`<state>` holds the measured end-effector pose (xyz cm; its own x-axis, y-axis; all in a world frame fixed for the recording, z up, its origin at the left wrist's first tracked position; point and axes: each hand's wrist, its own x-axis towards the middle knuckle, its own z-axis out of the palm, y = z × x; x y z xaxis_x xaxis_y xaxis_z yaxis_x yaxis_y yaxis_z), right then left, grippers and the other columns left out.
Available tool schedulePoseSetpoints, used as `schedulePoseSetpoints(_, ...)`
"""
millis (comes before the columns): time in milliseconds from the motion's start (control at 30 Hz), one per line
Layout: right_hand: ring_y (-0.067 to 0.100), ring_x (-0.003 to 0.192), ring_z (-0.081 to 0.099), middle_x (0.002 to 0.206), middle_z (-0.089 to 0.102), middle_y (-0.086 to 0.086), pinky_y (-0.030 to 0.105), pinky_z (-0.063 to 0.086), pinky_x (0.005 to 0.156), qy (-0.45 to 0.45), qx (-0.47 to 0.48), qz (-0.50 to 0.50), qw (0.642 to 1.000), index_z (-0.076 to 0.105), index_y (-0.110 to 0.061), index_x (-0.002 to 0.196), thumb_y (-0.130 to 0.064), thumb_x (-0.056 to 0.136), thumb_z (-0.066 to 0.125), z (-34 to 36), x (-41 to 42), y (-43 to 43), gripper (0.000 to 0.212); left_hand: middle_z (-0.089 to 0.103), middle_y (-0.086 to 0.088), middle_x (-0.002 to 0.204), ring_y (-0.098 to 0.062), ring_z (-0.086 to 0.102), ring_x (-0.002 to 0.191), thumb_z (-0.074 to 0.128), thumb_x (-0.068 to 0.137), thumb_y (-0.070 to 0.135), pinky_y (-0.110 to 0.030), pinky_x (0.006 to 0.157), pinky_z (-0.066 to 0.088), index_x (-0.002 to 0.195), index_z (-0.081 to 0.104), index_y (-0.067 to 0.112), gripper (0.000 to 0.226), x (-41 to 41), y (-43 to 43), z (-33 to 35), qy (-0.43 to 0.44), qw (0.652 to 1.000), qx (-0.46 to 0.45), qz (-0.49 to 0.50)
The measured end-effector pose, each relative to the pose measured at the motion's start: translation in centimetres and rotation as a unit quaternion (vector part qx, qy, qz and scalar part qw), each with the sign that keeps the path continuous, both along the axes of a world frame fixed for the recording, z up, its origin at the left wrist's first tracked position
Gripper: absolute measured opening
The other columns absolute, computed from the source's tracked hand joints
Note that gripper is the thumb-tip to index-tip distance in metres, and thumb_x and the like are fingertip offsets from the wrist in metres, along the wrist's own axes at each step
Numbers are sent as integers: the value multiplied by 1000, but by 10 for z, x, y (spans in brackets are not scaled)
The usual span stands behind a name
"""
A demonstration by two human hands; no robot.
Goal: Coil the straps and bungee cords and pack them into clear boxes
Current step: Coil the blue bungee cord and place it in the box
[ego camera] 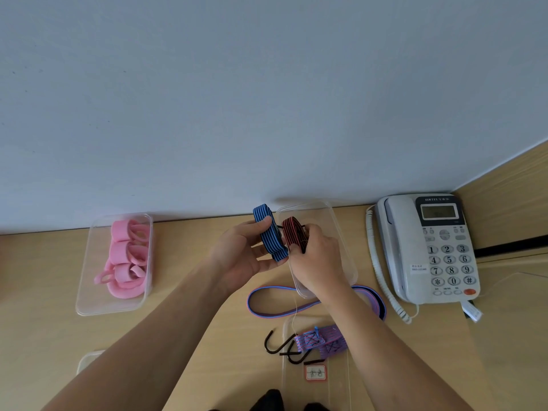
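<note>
My left hand grips a coiled blue striped bungee cord above the desk, thumb on its top. Right beside it, my right hand holds a coiled red-and-black striped bungee cord over the open clear box near the wall. A loose purple-and-blue bungee cord lies looped on the desk in front of that box, its stitched end and black hooks resting by a clear lid with a red-framed label. A second clear box at the left holds coiled pink straps.
A grey desk telephone with a curly cord stands at the right against a wooden side panel. The wall runs just behind the boxes. Another clear lid corner shows at the lower left of the wooden desk.
</note>
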<state>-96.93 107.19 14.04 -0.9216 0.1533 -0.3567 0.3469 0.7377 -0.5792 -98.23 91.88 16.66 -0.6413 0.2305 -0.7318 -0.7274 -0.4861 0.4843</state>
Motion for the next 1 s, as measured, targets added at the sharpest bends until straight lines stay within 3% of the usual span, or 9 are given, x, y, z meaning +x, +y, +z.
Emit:
schedulePoseSetpoints(133, 32, 105, 57, 115, 58, 10, 38, 45, 88, 20, -24, -11, 999, 59, -13, 122, -24, 95, 58, -1, 3, 2, 30, 73, -12, 94, -33, 67, 92, 66, 95, 15, -54, 85, 60, 106, 67, 5, 15, 0, 0, 0, -3, 1000, 2, 3)
schedulePoseSetpoints(333, 36, 94, 61, 96, 71, 9, 39, 46, 75, 50, -15, -3, 999, 60, -15, 120, -23, 97, 53, -3, 3, 3, 25, 73, -13, 98, -34, 67, 95, 67, 95, 15, -52, 82, 60, 110, 69, 3, 19, 1, 0, 0, -6, 1000, 3, -1)
schedulePoseSetpoints(467, 31, 98, 61, 106, 68, 7, 41, 48, 84, 49, -46, -2, 998, 60, -18, 122, -18, 97, 52, -4, 3, 1, 27, 73, -13, 98, -33, 67, 93, 66, 95, 15, -52, 81, 60, 110, 70, 3, 19, 0, 1, 2, -11, 1000, -2, -3)
schedulePoseSetpoints(600, 30, 95, 60, 102, 64, 7, 42, 49, 82, 43, -47, 28, 998, 65, -18, 113, -19, 96, 52, -9, -1, 5, 21, 72, -14, 101, -34, 66, 95, 67, 95, 14, -55, 86, 59, 109, 70, 3, 18, 0, 1, 4, -14, 1000, -7, -5)
schedulePoseSetpoints(800, 34, 110, 52, 118, 53, 15, 39, 44, 91, 24, 36, 127, 991, 43, -16, 144, -30, 102, 44, -11, 2, 8, 45, 71, -14, 102, -35, 67, 94, 67, 95, 14, -54, 86, 59, 110, 70, 3, 19, -1, 2, 10, -10, 999, -33, -11)
schedulePoseSetpoints(1000, 34, 111, 54, 121, 53, 15, 38, 45, 89, -4, 10, 137, 991, 39, -10, 144, -34, 102, 44, 0, -7, 16, 48, 72, -10, 98, -28, 67, 91, 70, 93, 9, -51, 84, 62, 112, 70, 7, 19, 0, 0, 22, 34, 994, -99, -12)
